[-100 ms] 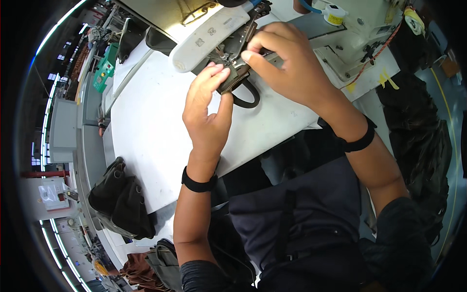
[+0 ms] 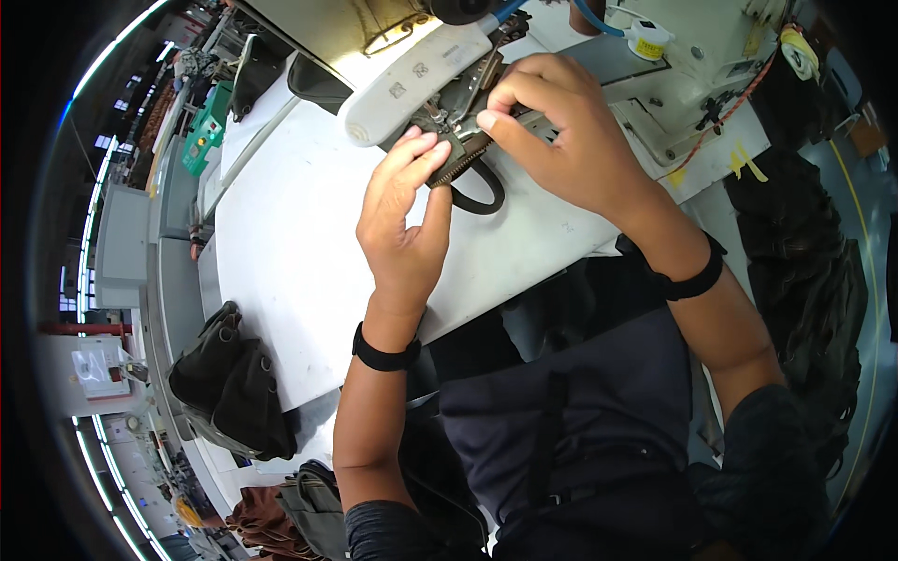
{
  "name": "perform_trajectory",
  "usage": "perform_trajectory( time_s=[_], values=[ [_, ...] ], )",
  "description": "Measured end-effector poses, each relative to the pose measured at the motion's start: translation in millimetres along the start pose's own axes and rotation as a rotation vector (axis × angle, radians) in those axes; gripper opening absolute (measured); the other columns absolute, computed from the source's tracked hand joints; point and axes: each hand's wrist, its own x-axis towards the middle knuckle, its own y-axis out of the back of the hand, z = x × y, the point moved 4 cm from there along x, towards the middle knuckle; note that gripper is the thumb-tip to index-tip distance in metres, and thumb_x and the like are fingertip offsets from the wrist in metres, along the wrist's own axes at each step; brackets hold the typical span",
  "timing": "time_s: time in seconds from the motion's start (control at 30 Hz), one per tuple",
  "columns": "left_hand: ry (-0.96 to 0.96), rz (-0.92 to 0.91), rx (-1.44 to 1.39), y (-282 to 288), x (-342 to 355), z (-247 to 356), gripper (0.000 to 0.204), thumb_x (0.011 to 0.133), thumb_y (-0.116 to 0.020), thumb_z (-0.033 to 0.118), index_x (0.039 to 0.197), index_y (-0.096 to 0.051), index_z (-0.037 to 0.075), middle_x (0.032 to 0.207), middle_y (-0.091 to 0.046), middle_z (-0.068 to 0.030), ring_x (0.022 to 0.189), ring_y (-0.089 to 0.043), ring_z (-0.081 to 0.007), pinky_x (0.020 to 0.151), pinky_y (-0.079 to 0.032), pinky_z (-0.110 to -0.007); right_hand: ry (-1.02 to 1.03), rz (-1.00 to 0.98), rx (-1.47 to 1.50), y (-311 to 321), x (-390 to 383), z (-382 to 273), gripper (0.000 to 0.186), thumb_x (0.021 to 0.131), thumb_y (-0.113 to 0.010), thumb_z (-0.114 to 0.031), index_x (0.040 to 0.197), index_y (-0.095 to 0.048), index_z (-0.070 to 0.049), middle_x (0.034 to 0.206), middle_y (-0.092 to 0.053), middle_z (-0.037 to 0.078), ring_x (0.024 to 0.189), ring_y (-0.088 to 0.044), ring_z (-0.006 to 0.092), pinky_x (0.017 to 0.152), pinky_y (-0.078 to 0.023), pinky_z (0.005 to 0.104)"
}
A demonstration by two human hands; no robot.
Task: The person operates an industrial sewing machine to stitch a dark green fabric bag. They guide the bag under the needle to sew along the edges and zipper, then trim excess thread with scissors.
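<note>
A dark fabric piece with a metal zipper (image 2: 460, 168) along its edge lies under the head of a sewing machine (image 2: 412, 86). A dark looped strap (image 2: 499, 198) hangs from it over the white tabletop. My left hand (image 2: 404, 210) has its fingertips on top of the piece, left of the needle area, with the thumb at the zipper edge. On the other side, my right hand (image 2: 566, 136) pinches the piece between thumb and bent index finger, close to the presser foot. The machine head and my fingers hide part of the piece.
A dark bag (image 2: 229, 383) sits at the left edge of the white table (image 2: 299, 234). A small white bottle with a yellow label (image 2: 647, 39) stands on the machine bed. Brown and dark pieces (image 2: 271, 514) are piled at lower left; dark material (image 2: 795, 280) hangs at right.
The whole view has shifted slightly, so machine, piece and hands appear a little lower and further right. Both hands keep the same hold.
</note>
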Motion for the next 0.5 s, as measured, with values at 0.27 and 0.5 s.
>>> perform_trajectory(
  time_s=[0.27,0.5],
  values=[
    [0.039,-0.015,-0.073,0.9,2.8,-6.5,0.037,0.086,-0.074,-0.012,0.118,-0.077,0.004,0.125,-0.076,-0.0151,0.126,-0.070,-0.0355,0.108,-0.055,-0.043,-0.016,0.028,-0.075,-3.4,-1.3,-6.3,0.013,0.087,-0.077,-0.019,0.090,-0.066,-0.013,0.103,-0.065,0.003,0.105,-0.060,0.0276,0.103,-0.042,0.0429],
    [0.091,-0.030,-0.098,2.0,3.4,-10.6,0.031,0.091,-0.074,-0.011,0.118,-0.075,0.003,0.127,-0.074,-0.0145,0.130,-0.067,-0.0321,0.108,-0.057,-0.041,-0.013,0.046,-0.050,-5.0,0.0,-5.7,0.013,0.086,-0.077,-0.017,0.089,-0.065,-0.013,0.100,-0.065,0.002,0.103,-0.061,0.0266,0.101,-0.042,0.0425]
  ],
)
